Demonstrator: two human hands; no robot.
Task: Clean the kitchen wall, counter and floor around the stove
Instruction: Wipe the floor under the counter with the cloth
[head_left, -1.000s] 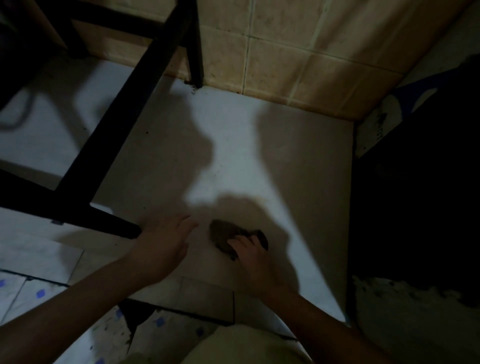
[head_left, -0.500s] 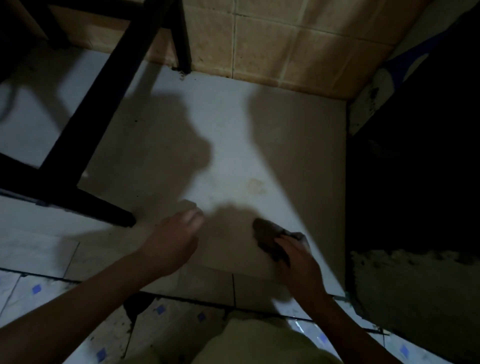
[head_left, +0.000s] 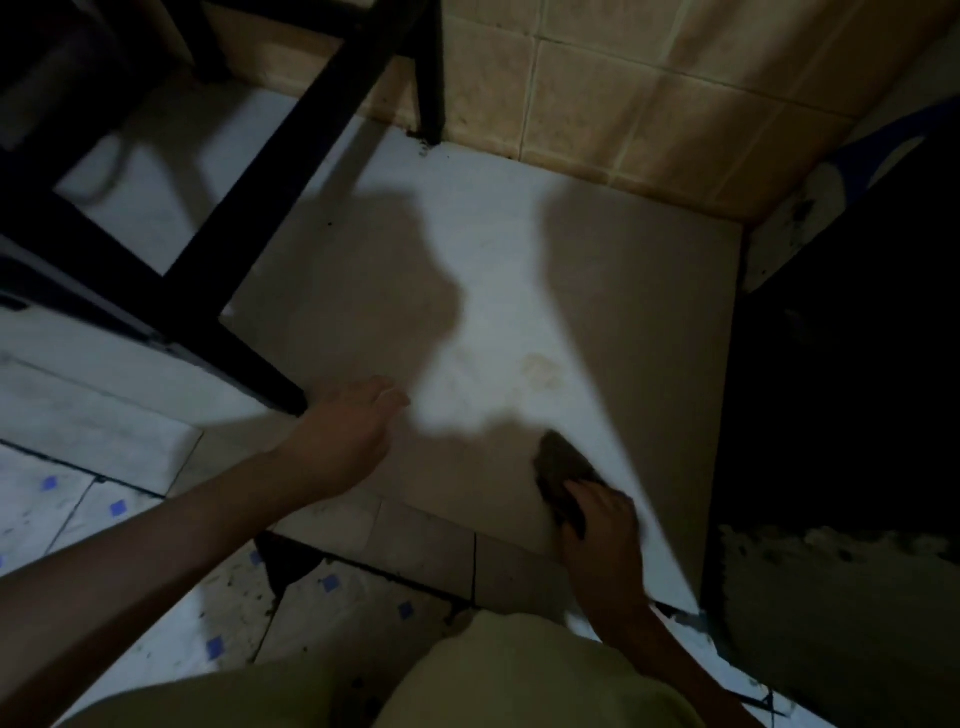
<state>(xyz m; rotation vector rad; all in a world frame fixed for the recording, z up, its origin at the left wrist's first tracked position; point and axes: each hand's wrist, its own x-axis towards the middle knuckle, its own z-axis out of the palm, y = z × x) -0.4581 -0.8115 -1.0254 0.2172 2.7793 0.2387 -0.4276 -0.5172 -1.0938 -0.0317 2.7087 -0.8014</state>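
I look down at a pale floor tile (head_left: 519, 270) in a dim corner. My right hand (head_left: 602, 535) grips a dark scrubbing pad (head_left: 558, 465) and holds it down on the tile near its front right edge. A faint brownish stain (head_left: 540, 371) lies on the tile just beyond the pad. My left hand (head_left: 345, 436) rests on the floor to the left with its fingers straight, holding nothing.
A black metal frame (head_left: 270, 182) crosses the floor at the left, its leg (head_left: 428, 73) standing by the beige tiled wall (head_left: 623, 88). A dark appliance or cabinet (head_left: 841, 389) fills the right side. Speckled blue-dotted tiles (head_left: 119, 509) lie in front.
My right hand has slid the pad to the right across the tile, uncovering the brownish stain. My left hand has stayed on the floor in about the same place.
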